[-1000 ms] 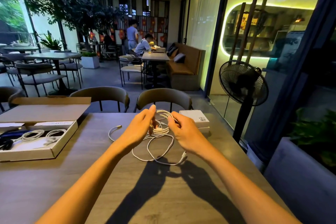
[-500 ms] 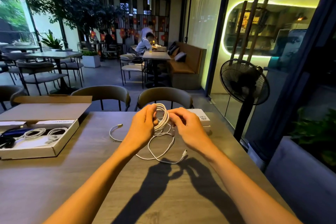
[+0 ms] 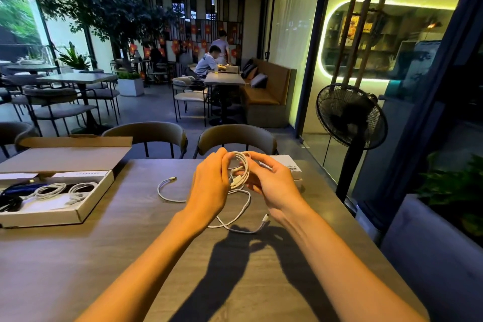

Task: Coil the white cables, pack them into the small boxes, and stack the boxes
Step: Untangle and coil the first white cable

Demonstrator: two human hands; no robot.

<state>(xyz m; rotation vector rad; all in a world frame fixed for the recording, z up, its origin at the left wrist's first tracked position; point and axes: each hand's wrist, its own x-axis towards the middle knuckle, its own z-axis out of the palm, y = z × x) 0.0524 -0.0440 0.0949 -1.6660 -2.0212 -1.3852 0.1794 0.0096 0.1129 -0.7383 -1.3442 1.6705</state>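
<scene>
A white cable (image 3: 242, 170) is partly wound into a coil held upright between my two hands above the table. My left hand (image 3: 210, 185) grips the coil's left side. My right hand (image 3: 271, 180) pinches its right side, fingers curled. Loose cable hangs down and trails across the table, with one plug end (image 3: 265, 217) near my right wrist and another end (image 3: 172, 178) lying to the left. Small white boxes (image 3: 292, 166) stand stacked behind my right hand, partly hidden.
An open flat cardboard box (image 3: 86, 206) at the left holds coiled white cables (image 3: 52, 189) and dark items. Two chairs (image 3: 236, 136) stand at the wooden table's (image 3: 130, 256) far edge. A black standing fan (image 3: 350, 117) is off the right side.
Both hands have lifted the coil off the table and turned it upright. The coil has grown tighter and the loose loops on the table have shrunk.
</scene>
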